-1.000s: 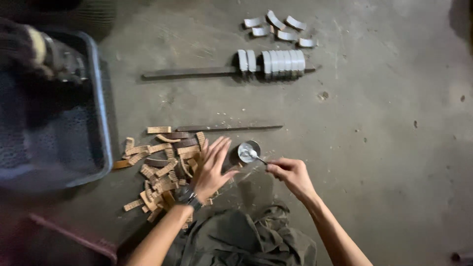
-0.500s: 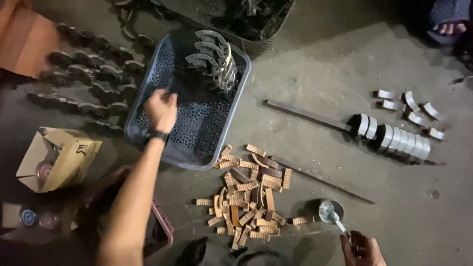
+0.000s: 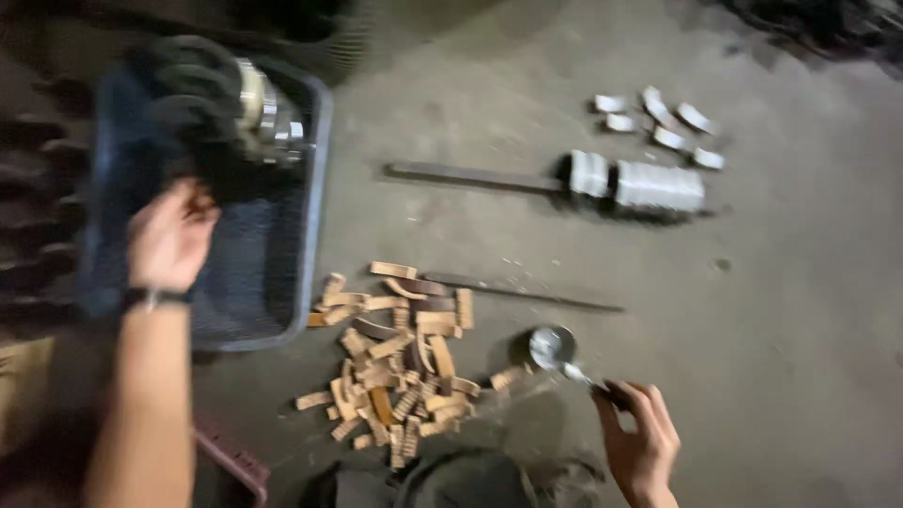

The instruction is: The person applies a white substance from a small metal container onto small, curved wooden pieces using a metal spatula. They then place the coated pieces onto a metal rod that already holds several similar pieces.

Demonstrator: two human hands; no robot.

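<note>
Two blurred shapes: left hand (image 3: 169, 235) over blue crate (image 3: 315, 216)

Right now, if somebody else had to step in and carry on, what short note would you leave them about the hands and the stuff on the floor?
Left hand: reaching into the dark plastic basket, close to the curved metal parts at its far end; the picture is too blurred to tell whether it grips one.
Right hand: holds the handle of a small metal ladle that rests on the concrete floor.
Between them: a pile of short brown curved strips.
Farther off: a rod threaded with silver curved pieces, loose ones beyond it.
Done: part of the rod is filled. Left: pile and basket are not empty.
</note>
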